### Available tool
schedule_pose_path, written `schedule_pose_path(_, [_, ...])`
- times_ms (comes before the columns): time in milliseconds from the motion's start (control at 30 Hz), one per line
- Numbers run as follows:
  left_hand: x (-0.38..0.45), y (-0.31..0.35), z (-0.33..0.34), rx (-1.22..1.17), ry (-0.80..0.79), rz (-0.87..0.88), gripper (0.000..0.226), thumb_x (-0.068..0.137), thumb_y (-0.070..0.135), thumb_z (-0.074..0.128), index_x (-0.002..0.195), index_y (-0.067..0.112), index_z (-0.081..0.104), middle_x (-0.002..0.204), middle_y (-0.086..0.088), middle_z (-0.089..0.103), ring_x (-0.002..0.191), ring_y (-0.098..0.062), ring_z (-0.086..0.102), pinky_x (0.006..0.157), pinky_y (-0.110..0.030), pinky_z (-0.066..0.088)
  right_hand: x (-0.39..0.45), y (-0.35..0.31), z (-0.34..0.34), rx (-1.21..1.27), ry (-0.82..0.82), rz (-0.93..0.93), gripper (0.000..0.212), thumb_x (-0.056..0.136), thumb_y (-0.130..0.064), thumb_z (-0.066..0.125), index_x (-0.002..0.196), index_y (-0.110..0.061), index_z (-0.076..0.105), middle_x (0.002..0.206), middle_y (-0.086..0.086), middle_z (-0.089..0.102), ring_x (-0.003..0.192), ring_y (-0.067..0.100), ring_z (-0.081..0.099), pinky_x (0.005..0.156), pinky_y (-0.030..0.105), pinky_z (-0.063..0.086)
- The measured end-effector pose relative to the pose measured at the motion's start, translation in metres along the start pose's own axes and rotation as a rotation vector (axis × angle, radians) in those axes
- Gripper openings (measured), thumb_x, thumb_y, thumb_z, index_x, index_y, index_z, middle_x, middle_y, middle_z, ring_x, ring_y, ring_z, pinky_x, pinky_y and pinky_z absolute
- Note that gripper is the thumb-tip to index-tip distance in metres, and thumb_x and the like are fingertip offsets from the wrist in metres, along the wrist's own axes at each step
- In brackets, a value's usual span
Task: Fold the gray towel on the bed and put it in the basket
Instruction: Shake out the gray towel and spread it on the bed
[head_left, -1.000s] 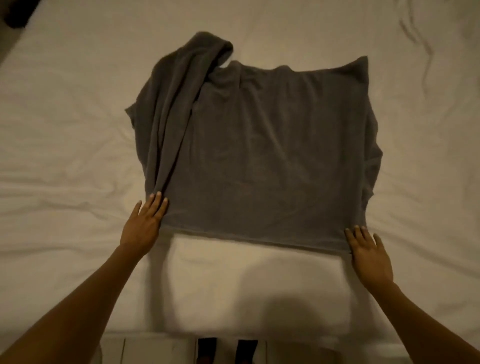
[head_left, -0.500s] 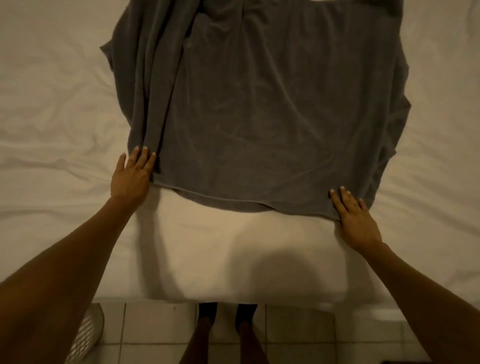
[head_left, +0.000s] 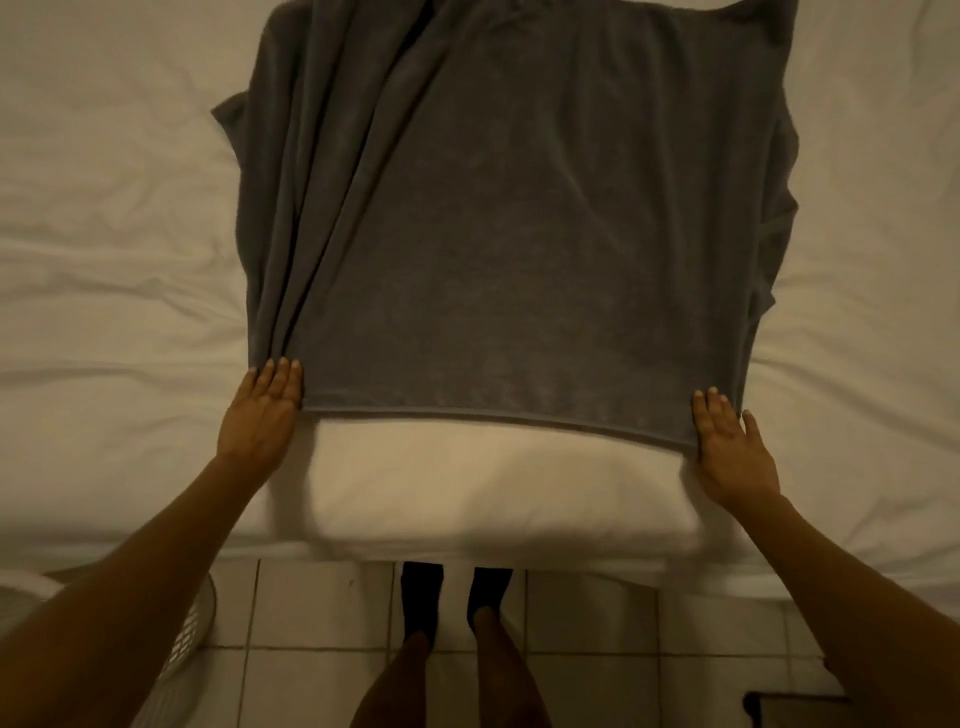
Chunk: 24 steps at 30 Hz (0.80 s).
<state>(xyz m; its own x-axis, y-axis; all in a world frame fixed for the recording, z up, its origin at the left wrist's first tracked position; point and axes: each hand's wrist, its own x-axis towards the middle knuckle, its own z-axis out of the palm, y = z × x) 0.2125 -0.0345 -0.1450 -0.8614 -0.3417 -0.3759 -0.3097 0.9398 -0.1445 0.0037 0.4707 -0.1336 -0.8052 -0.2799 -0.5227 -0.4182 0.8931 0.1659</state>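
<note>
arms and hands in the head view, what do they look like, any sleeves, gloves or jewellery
Both forearms are bare up to the frame edge, with no sleeves in view. The left hand and right hand wear no gloves, and no rings, watch or bracelets show. Fingernails look short and plain. Dim, warm light hides finer detail.

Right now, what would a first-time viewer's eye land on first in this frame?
The gray towel dominates, spread across the white bed with bunched folds along its left side. The left hand and right hand lie flat at its two near corners. Below, a white basket peeks in at the lower left on the tiled floor.
</note>
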Motion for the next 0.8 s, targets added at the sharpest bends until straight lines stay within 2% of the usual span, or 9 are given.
schedule_pose_path(167, [-0.046,0.004,0.001,-0.051,-0.078,-0.035,0.057,0.086,-0.009,0.048,0.139,-0.014,0.028,0.142,-0.034,0.037,0.131,-0.046,0.039,0.113,-0.050,0.025,-0.036,-0.002,0.004,-0.021,-0.037,-0.036,0.072,0.092,-0.017,0.041,0.149,-0.008,-0.001,0.158,0.014,0.002,0.145,0.026,0.005,0.116,0.042,0.001])
schedule_pose_path(267, [-0.067,-0.002,0.011,-0.064,-0.039,-0.058,0.059,0.085,-0.010,0.048,0.140,-0.014,0.026,0.142,-0.035,0.035,0.131,-0.046,0.038,0.113,-0.051,0.025,-0.053,-0.010,0.016,-0.032,-0.035,-0.030,0.070,0.092,-0.016,0.038,0.149,-0.008,-0.001,0.158,0.014,0.002,0.145,0.025,0.005,0.116,0.043,0.001])
schedule_pose_path(567, [-0.129,-0.001,0.034,-0.116,-0.121,-0.107,0.059,0.093,0.001,0.035,0.148,-0.003,0.012,0.153,-0.023,0.023,0.141,-0.034,0.027,0.117,-0.041,0.020,-0.094,-0.020,0.042,-0.094,-0.118,-0.022,0.071,0.092,-0.017,0.036,0.149,-0.010,-0.006,0.158,0.012,-0.003,0.146,0.024,0.001,0.116,0.044,0.001])
schedule_pose_path(700, [-0.122,0.003,0.029,-0.231,-0.138,-0.024,0.069,0.087,0.003,0.048,0.147,-0.003,0.014,0.153,-0.025,0.021,0.142,-0.038,0.022,0.116,-0.051,0.016,-0.092,-0.023,0.045,-0.010,-0.128,-0.038,0.062,0.098,-0.028,0.027,0.150,-0.014,-0.003,0.158,0.012,-0.001,0.145,0.027,0.004,0.116,0.048,0.003])
schedule_pose_path(800, [-0.114,0.019,0.013,-0.379,-0.062,-0.016,0.066,0.089,0.007,0.053,0.146,-0.003,0.021,0.152,-0.025,0.025,0.142,-0.037,0.022,0.116,-0.049,0.011,-0.090,-0.040,0.037,0.110,-0.098,-0.040,0.066,0.093,-0.032,0.030,0.150,-0.013,0.003,0.158,0.013,0.001,0.145,0.028,0.006,0.116,0.046,0.005])
